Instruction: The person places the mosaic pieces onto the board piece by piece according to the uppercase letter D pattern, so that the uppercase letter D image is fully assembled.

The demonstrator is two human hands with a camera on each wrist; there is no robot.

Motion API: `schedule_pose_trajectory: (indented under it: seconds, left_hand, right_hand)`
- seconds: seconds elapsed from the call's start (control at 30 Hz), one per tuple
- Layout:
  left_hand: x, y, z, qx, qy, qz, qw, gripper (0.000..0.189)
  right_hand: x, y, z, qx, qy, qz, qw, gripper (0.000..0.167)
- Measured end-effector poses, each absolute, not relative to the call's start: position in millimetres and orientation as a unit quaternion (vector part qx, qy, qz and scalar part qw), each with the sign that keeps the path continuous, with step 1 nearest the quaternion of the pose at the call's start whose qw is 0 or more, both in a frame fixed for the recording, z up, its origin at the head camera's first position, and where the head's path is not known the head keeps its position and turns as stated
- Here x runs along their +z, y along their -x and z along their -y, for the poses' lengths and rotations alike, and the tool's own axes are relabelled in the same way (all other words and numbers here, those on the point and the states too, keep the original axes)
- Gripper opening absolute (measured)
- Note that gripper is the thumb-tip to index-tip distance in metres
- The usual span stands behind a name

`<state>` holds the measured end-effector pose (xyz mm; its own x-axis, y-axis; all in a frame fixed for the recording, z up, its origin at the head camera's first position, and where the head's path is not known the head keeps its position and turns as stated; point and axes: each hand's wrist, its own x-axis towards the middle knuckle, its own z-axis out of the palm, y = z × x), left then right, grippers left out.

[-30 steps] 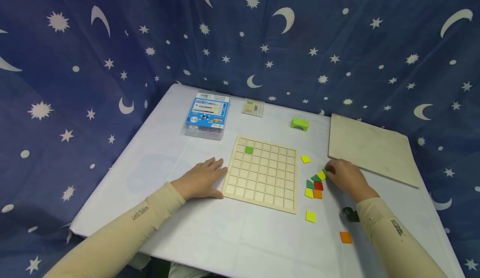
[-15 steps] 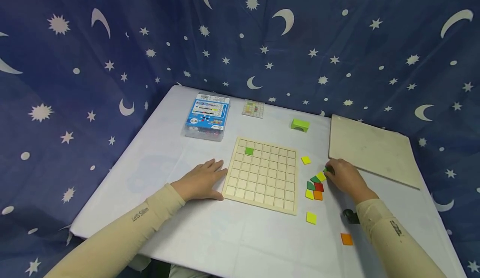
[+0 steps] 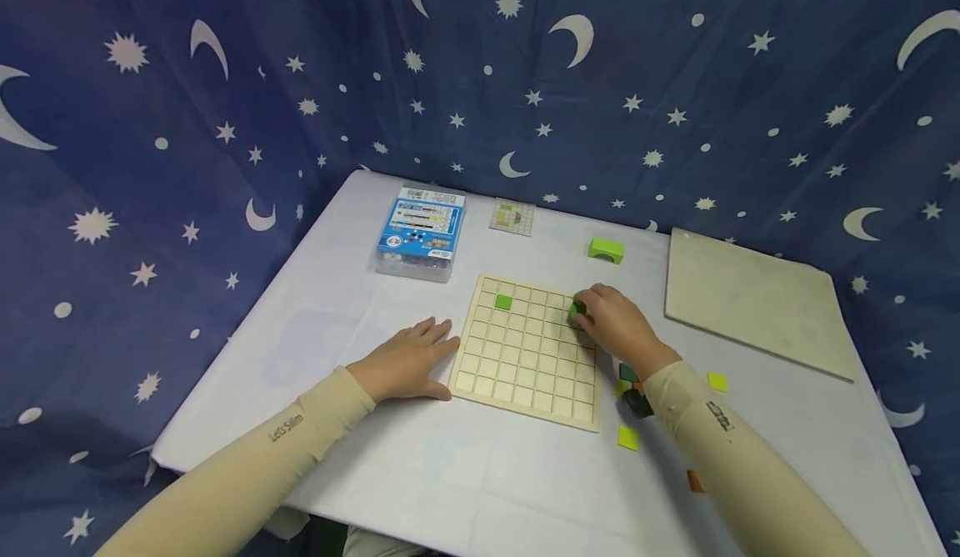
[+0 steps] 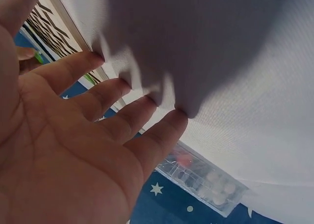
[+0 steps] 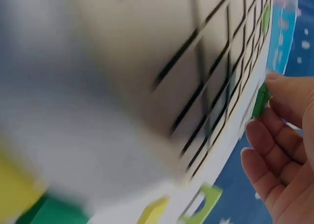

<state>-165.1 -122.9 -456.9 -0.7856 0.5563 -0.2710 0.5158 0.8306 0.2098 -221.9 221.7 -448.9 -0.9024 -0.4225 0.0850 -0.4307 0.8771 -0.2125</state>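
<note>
My right hand (image 3: 617, 323) pinches a small green tile (image 5: 261, 100) between thumb and fingers, over the upper right cells of the wooden grid board (image 3: 517, 369). One green square tile (image 3: 503, 302) sits in a cell near the board's upper left. My left hand (image 3: 405, 363) lies with fingers spread, its fingertips and thumb right at the board's left edge. In the left wrist view its straight fingers (image 4: 142, 118) touch the white cloth. Beneath my right wrist, a dark green tile (image 3: 627, 372) and others beside it are partly hidden.
A yellow tile (image 3: 628, 438) lies below the board's right corner, another yellow tile (image 3: 717, 382) right of my forearm. An orange tile (image 3: 696, 481) shows partly. Behind are a clear plastic case (image 3: 420, 232), a pattern card (image 3: 513, 217), a green arch block (image 3: 606, 250) and a large panel (image 3: 757, 303).
My right hand has moved left from the loose tiles to over the board, carrying the green tile. A yellow tile now shows right of the forearm. My left hand has stayed put.
</note>
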Motion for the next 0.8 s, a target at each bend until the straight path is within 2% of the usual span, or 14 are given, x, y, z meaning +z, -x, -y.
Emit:
schedule_pose_trajectory:
  seconds: [0.13, 0.3, 0.5, 0.8]
  left_hand:
    - [-457, 166, 123, 0.055, -0.287, -0.943, 0.16, 0.09]
    - [-457, 166, 124, 0.057, -0.286, -0.943, 0.161, 0.09]
    - [-456, 166, 124, 0.06, -0.284, -0.943, 0.162, 0.09]
    - [-453, 165, 122, 0.073, -0.285, -0.941, 0.165, 0.088]
  right_hand:
    - [-453, 234, -189, 0.104, -0.271, 0.957, 0.024, 0.025]
    - [-455, 247, -163, 0.092, -0.292, 0.952, 0.012, 0.022]
    - [-456, 252, -146, 0.077, -0.326, 0.942, 0.018, 0.024]
    - [-461, 253, -141, 0.046, -0.314, 0.948, 0.015, 0.024]
